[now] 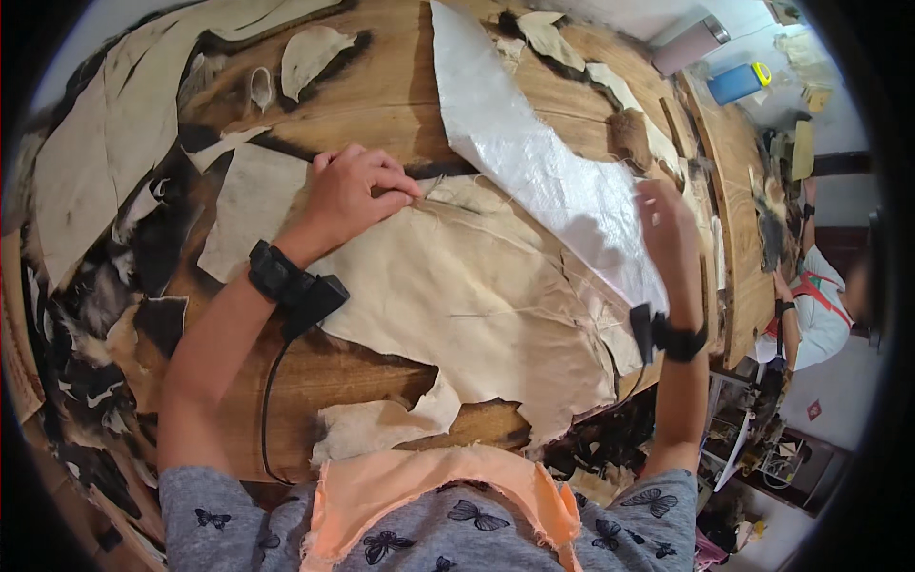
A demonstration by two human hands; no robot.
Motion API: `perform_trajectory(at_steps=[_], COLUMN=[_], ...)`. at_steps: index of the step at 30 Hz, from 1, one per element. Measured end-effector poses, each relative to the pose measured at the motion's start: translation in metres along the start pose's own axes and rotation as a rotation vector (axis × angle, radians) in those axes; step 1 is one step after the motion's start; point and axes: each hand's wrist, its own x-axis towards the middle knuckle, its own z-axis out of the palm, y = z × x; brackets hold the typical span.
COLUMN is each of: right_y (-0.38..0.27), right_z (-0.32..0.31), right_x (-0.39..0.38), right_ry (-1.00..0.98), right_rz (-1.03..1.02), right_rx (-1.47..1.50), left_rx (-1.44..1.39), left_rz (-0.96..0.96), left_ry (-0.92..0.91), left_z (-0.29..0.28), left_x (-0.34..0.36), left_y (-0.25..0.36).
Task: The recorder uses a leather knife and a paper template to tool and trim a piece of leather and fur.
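A large cream-coloured hide (457,296), skin side up and creased, lies across the wooden table. At its far edge my left hand (360,194) is closed, thumb and fingers pinched on the hide's rim. A long white plastic sheet (534,153) with a woven texture runs diagonally from the far side down to the right, along the hide's far right edge. Over the sheet's right end is my right hand (664,229), blurred, its fingers bent; whether they grip the sheet cannot be made out. A shadow falls on the sheet beside it.
More hide pieces (114,143) with dark fur lie along the left and far side. Black and white fur scraps (100,296) are heaped at left. At the far right stand a pink flask (690,45) and a blue bottle (739,84). Another person (815,310) works at right.
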Motion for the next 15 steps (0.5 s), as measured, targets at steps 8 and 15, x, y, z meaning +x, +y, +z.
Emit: perform_trajectory(at_steps=[8,15], right_y=[-0.107,-0.094], right_z=[0.034,0.063], right_x=[-0.032,-0.026], right_ry=[-0.109,-0.225], right_rz=[-0.247,-0.185], right_rx=[0.247,0.282], left_rx=[-0.013,-0.017], left_rz=[-0.003,0.005], left_ry=[0.004,0.003], left_z=[0.003,0.004], left_x=[0.002,0.002], left_y=[0.001,-0.003])
